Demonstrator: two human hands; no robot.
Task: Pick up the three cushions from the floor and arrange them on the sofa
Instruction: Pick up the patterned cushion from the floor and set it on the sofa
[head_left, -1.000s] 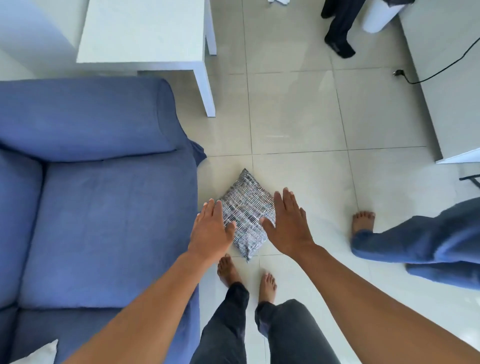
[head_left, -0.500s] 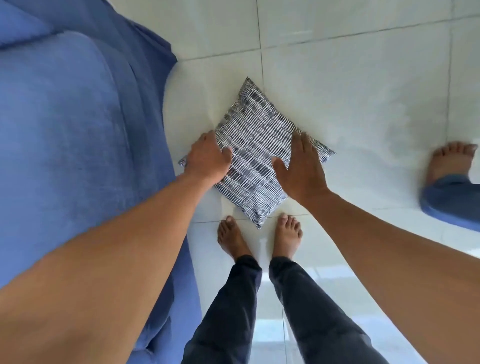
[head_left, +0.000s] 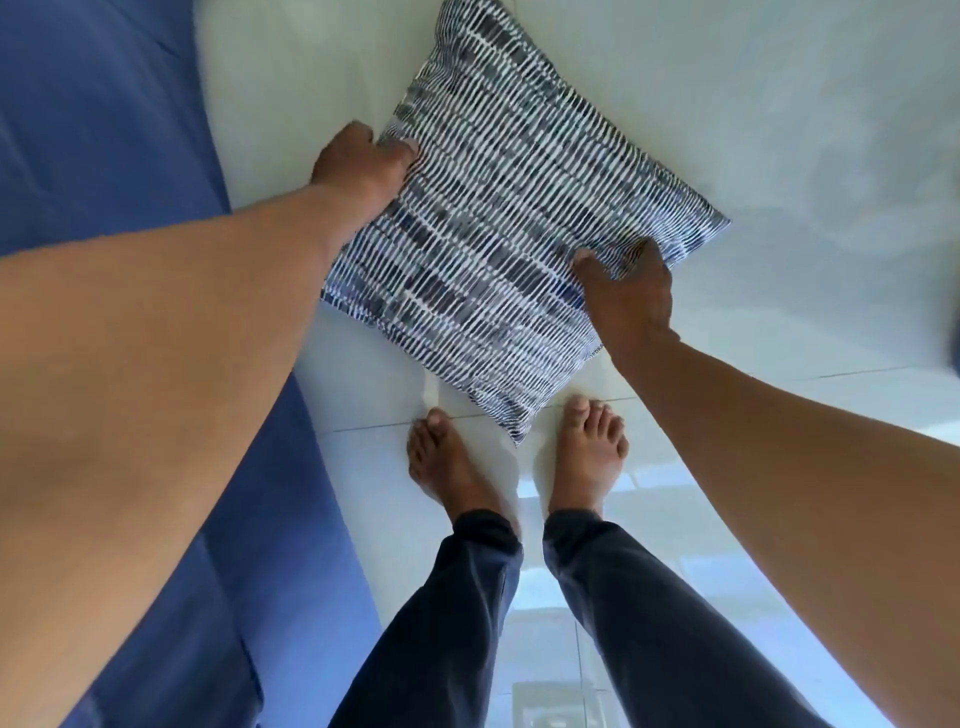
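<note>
Just one striped cushion was in view, both hands clamped on it, left hand and right hand, beside the blue sofa.

readable text: none | cushion: small tag at its lower right edge, just beside the right hand, lettering too small and blurred to read | cushion cover: dash pattern only, no words | sofa, floor tiles: no marks or labels
</note>
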